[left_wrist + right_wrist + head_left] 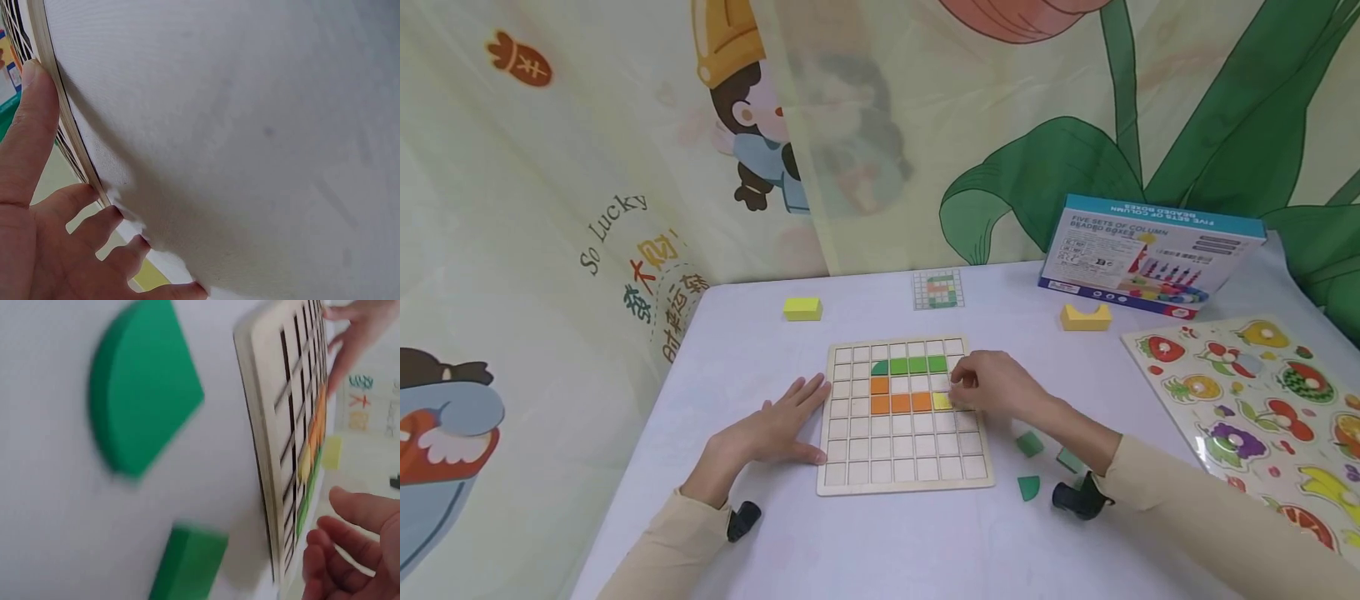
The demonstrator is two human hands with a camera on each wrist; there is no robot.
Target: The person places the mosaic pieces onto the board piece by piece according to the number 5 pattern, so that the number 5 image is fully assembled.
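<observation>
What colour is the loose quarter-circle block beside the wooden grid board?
Green quarter-circle block; best seen in the right wrist view.

The person wears long, plain beige sleeves, the left sleeve (662,542) and the right sleeve (1198,500) matching in colour. The cloth looks smooth and fairly loose, with soft creases, and each cuff ends short of the wrist, showing some bare forearm. At the left cuff sits a small black device (744,522), stubby and rounded; a second black device (1077,500), roughly tube-shaped, sits at the right cuff. Both are probably cameras, though they show too small to be sure. The left hand (784,425) and right hand (997,383) are bare, and the left thumbnail (29,71) is short.
</observation>
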